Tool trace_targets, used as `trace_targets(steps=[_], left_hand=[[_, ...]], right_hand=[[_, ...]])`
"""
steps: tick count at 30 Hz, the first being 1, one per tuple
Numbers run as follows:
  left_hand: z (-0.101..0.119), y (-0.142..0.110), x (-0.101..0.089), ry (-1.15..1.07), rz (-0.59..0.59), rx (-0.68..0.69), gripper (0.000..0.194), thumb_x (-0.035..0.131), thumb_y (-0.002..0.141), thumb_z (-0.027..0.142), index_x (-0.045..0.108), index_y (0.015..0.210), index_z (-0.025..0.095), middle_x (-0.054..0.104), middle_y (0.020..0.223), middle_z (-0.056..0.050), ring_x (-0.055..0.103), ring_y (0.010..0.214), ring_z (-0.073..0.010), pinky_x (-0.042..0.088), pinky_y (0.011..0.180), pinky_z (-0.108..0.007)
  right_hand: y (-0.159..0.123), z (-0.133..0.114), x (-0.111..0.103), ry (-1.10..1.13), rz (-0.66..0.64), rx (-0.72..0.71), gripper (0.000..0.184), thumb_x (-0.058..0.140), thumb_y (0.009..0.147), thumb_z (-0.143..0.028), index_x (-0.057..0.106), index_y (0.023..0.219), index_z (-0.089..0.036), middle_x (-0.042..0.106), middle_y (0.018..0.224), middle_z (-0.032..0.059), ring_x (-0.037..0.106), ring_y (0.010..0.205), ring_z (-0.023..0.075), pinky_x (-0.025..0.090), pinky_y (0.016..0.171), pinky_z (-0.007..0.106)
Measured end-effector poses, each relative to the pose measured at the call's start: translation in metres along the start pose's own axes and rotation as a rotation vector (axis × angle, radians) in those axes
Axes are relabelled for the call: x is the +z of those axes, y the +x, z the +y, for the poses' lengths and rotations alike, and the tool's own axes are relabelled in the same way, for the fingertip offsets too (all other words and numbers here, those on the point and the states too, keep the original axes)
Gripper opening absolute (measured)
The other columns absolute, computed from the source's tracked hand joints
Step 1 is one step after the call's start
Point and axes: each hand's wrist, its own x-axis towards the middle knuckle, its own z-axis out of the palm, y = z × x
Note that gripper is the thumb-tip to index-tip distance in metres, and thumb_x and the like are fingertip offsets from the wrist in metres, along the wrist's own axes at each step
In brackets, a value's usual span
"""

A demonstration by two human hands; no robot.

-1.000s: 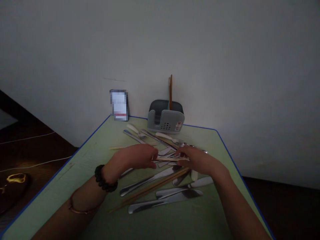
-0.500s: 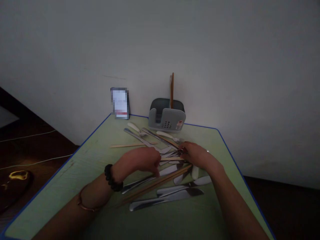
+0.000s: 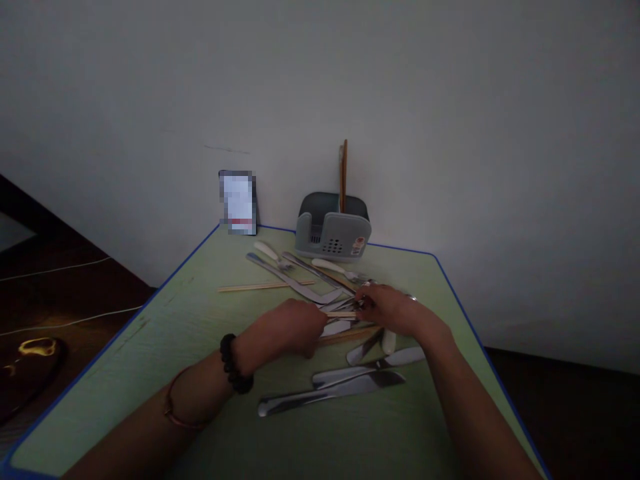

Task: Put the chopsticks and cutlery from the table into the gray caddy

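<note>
Chopsticks, the pale pair (image 3: 341, 315), showed in the head view between your left hand (image 3: 290, 329) and right hand (image 3: 393, 310), over the middle of the cutlery pile on the green table (image 3: 175, 347). Left fingers were curled in close, right ones bunched narrow; couldn't tell whether either had a real grip. Brown pair (image 3: 353, 335) sat just nearer you, left part hidden by your left hand. For sticks in that tangle, I judged you needed both of a pair pinched together near mid-length, a straight lift, and knuckles clear of the knives underneath. Light pressure looked like plenty; squeezing one end risked splaying the pair. Front knife (image 3: 310, 397) was well apart from your fingers, so blades nearer the right hand mattered more. Long axis of the pale pair ran left-right, nearly level with the table's back edge; fingers covered the ends, so couldn't tell which way the tips pointed. Brown pair's axis also ran left-right, its right end angled slightly away from you.
</note>
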Motion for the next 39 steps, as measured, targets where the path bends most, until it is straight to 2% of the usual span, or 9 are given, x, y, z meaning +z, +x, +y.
trace_targets(steps=[5, 10, 15, 18, 21, 25, 33, 36, 39], left_hand=[[-0.013, 0.006, 0.001, 0.008, 0.015, -0.082, 0.024, 0.056, 0.069, 0.015, 0.066, 0.091, 0.014, 0.071, 0.092, -0.015, 0.067, 0.076, -0.0258, 0.050, 0.061, -0.031], [-0.025, 0.001, -0.010, -0.028, -0.029, -0.059, 0.020, 0.057, 0.069, 0.020, 0.065, 0.087, 0.015, 0.069, 0.086, -0.010, 0.064, 0.070, -0.0216, 0.044, 0.054, -0.026], [-0.049, -0.005, -0.023, -0.067, 0.090, -0.087, 0.017, 0.049, 0.078, 0.018, 0.065, 0.085, 0.016, 0.068, 0.084, -0.006, 0.060, 0.070, -0.0174, 0.045, 0.062, -0.026], [-0.064, -0.002, -0.019, -0.095, 0.195, -0.084, 0.021, 0.048, 0.082, 0.016, 0.065, 0.094, 0.016, 0.065, 0.100, -0.009, 0.061, 0.086, -0.0199, 0.047, 0.077, -0.029], [-0.072, 0.005, -0.008, -0.102, 0.328, -0.041, 0.031, 0.052, 0.085, 0.023, 0.060, 0.114, 0.016, 0.055, 0.121, -0.013, 0.053, 0.111, -0.0244, 0.041, 0.096, -0.035], [-0.075, 0.014, 0.008, -0.132, 0.285, -0.067, 0.059, 0.064, 0.079, 0.038, 0.047, 0.132, 0.018, 0.043, 0.139, -0.015, 0.040, 0.127, -0.0322, 0.035, 0.104, -0.045], [-0.068, 0.009, 0.016, -0.158, 0.185, -0.124, 0.087, 0.077, 0.060, 0.055, 0.043, 0.134, 0.025, 0.028, 0.150, -0.015, 0.029, 0.135, -0.0389, 0.031, 0.105, -0.054], [-0.067, 0.008, 0.014, -0.145, 0.169, -0.125, 0.089, 0.078, 0.059, 0.055, 0.042, 0.135, 0.025, 0.031, 0.149, -0.016, 0.029, 0.135, -0.0398, 0.032, 0.103, -0.057], [-0.069, 0.011, 0.012, -0.152, 0.177, -0.100, 0.075, 0.074, 0.066, 0.053, 0.047, 0.130, 0.023, 0.038, 0.144, -0.015, 0.033, 0.132, -0.0371, 0.035, 0.102, -0.053]], right_hand=[[-0.001, 0.003, -0.001, 0.033, -0.002, 0.025, 0.025, 0.062, 0.080, -0.020, 0.066, 0.104, -0.016, 0.069, 0.096, 0.0077, 0.063, 0.083, 0.0189, 0.043, 0.072, 0.025], [-0.001, 0.003, -0.005, 0.019, 0.053, 0.009, 0.022, 0.061, 0.080, -0.019, 0.067, 0.102, -0.016, 0.068, 0.095, 0.0079, 0.063, 0.085, 0.0199, 0.043, 0.073, 0.025], [0.001, 0.012, -0.003, -0.013, 0.220, 0.057, 0.036, 0.060, 0.084, -0.025, 0.060, 0.118, -0.015, 0.059, 0.112, 0.0133, 0.058, 0.101, 0.0217, 0.041, 0.089, 0.030], [0.003, 0.013, 0.002, -0.020, 0.143, 0.071, 0.054, 0.064, 0.080, -0.030, 0.050, 0.131, -0.017, 0.054, 0.121, 0.0146, 0.052, 0.111, 0.0260, 0.038, 0.095, 0.035], [0.005, 0.009, 0.005, -0.035, 0.070, 0.077, 0.062, 0.065, 0.080, -0.035, 0.046, 0.136, -0.017, 0.048, 0.128, 0.0160, 0.048, 0.114, 0.0301, 0.037, 0.096, 0.038], [0.005, 0.004, 0.007, -0.049, 0.035, 0.061, 0.057, 0.064, 0.081, -0.034, 0.050, 0.133, -0.018, 0.049, 0.126, 0.0162, 0.049, 0.110, 0.0304, 0.038, 0.094, 0.039], [0.005, 0.001, 0.006, -0.067, 0.039, 0.033, 0.032, 0.064, 0.081, -0.027, 0.058, 0.110, -0.017, 0.063, 0.105, 0.0100, 0.055, 0.095, 0.0240, 0.039, 0.079, 0.030], [0.005, -0.001, 0.005, -0.056, 0.034, 0.024, 0.023, 0.062, 0.082, -0.024, 0.058, 0.103, -0.017, 0.064, 0.099, 0.0085, 0.057, 0.088, 0.0214, 0.039, 0.074, 0.028], [0.004, -0.003, 0.005, -0.035, 0.018, 0.023, 0.018, 0.058, 0.085, -0.025, 0.058, 0.101, -0.017, 0.064, 0.096, 0.0082, 0.058, 0.087, 0.0202, 0.040, 0.073, 0.027]])
